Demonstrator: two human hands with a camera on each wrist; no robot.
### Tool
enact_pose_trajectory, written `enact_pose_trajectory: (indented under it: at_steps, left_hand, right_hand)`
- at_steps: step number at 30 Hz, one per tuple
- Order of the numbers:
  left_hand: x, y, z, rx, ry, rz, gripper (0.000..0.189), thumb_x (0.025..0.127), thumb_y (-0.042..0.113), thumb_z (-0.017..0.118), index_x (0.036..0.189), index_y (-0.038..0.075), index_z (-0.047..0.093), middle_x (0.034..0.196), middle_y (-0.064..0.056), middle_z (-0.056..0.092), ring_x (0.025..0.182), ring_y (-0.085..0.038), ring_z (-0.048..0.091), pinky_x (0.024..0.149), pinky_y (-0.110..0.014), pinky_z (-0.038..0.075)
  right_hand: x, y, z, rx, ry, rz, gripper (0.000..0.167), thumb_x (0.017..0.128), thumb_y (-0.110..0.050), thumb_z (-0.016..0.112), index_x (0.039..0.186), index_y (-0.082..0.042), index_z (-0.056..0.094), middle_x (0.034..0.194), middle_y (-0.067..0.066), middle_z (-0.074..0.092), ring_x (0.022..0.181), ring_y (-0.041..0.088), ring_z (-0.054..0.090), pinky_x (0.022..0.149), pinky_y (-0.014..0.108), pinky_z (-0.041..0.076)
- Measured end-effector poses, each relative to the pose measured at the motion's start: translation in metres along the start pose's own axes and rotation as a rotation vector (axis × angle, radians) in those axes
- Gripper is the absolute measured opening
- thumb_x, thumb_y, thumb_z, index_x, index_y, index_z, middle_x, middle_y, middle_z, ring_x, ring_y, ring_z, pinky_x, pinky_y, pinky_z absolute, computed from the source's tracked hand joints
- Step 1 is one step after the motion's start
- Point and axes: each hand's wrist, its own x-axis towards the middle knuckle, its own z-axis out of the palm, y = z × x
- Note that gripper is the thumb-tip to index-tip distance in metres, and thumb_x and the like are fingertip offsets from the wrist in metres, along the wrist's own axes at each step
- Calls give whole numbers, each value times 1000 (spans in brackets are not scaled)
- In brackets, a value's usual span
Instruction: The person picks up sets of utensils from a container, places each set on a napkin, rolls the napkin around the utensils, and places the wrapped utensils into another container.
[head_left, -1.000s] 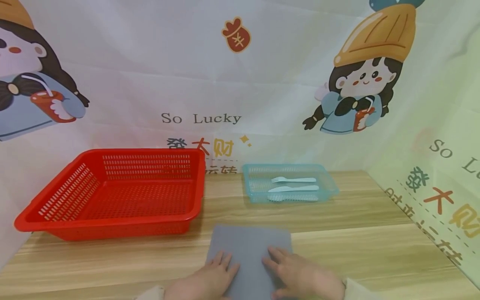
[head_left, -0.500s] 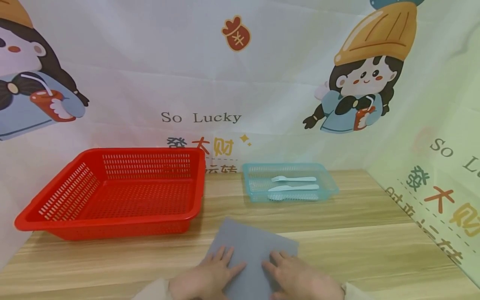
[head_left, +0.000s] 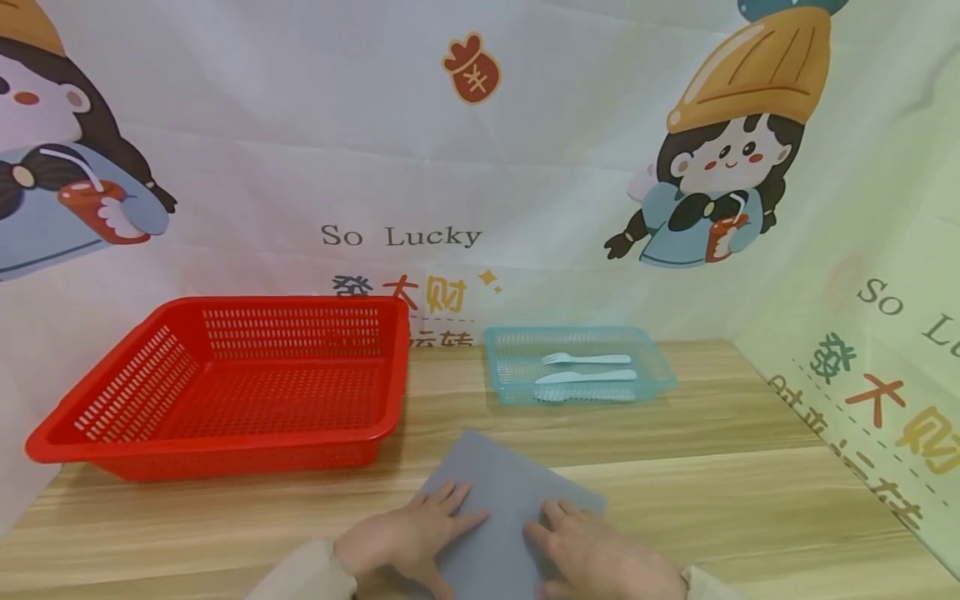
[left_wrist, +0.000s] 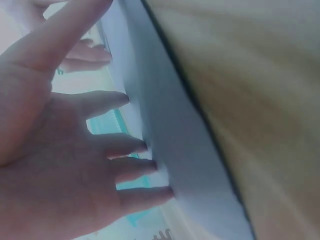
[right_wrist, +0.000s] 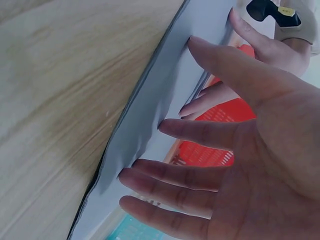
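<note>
Left hand (head_left: pixel 417 533) and right hand (head_left: pixel 597 554) are laid on the grey sheet (head_left: pixel 504 493), fingers extended, nothing gripped by either. Sheet is set askew on the wooden table (head_left: pixel 735 517), under both hands. Red basket (head_left: pixel 232 454) is placed beyond it to the left; 1 fork (head_left: pixel 588 359) and 1 knife (head_left: pixel 588 377) are contained in the blue basket (head_left: pixel 570 336), farther back, right

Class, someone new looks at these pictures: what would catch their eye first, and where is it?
Probably the large red basket on the left of the table, the strongest colour there. Next, perhaps, the left hand and right hand, touching a grey sheet at the near side. The light blue basket holding pale cutlery, farther back, is quieter.
</note>
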Motion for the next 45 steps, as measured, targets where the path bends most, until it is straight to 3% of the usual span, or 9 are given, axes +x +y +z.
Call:
enact_pose_trajectory:
  at_steps: [5, 11, 14, 18, 21, 26, 38, 45]
  left_hand:
    - [-1, -6, -4, -21, 23, 52, 95, 60, 44, 77, 138, 15, 32, 145, -15, 20, 133, -31, 15, 104, -48, 20]
    - [-8, -7, -3, -22, 116, 96, 94, 59, 43, 78, 136, 9, 36, 142, -22, 24, 131, -35, 19, 103, -49, 23]
    - [-13, -2, -1, -19, 152, 72, 93, 61, 47, 75, 134, 4, 36, 139, -27, 25, 130, -38, 21, 101, -50, 25]
    - [-16, 6, 2, -18, 131, 1, 91, 66, 53, 69, 135, 5, 34, 140, -26, 22, 130, -39, 19, 101, -50, 24]
    - [-15, 9, 5, -17, 86, -44, 88, 69, 55, 65, 137, 11, 32, 143, -23, 19, 132, -37, 16, 103, -50, 21]
    - [-14, 9, 10, -11, 28, -82, 83, 72, 52, 65, 138, 16, 31, 144, -19, 18, 132, -36, 13, 103, -49, 21]
    - [-11, 4, 4, -17, -12, -91, 87, 66, 50, 70, 139, 24, 31, 145, -15, 18, 133, -33, 13, 103, -51, 19]
    - [-12, 3, 3, -70, 5, -92, 88, 64, 48, 72, 138, 22, 33, 145, -16, 18, 133, -34, 12, 103, -52, 18]
  right_hand:
    - [0, 0, 1, -12, 30, -15, 53, 77, -47, 61, 116, -12, 54, 99, 2, 50, 86, 15, 53, 75, 31, 47]
    - [1, 4, 1, 42, 84, -36, 49, 78, -46, 61, 108, -8, 56, 91, 0, 48, 77, 10, 51, 68, 24, 46]
    - [4, 9, 0, 55, 168, -86, 50, 79, -43, 60, 108, -3, 56, 93, 4, 52, 79, 12, 53, 70, 24, 47]
    - [7, 16, 1, -9, 288, -138, 59, 80, -42, 60, 116, 3, 52, 111, 18, 52, 100, 27, 54, 84, 34, 46]
    - [7, 18, 2, -10, 245, -114, 65, 79, -46, 59, 121, 2, 50, 121, 22, 45, 112, 35, 46, 91, 41, 41]
    - [5, 17, 6, 10, 166, -79, 65, 78, -47, 60, 121, 1, 50, 120, 22, 45, 113, 34, 45, 92, 41, 40]
    - [5, 16, 5, 12, 128, -46, 64, 77, -44, 62, 124, -1, 48, 124, 23, 44, 115, 35, 44, 86, 43, 44]
    - [7, 17, 6, -15, 168, -63, 61, 77, -43, 62, 121, -2, 51, 118, 18, 47, 110, 33, 48, 82, 41, 47]
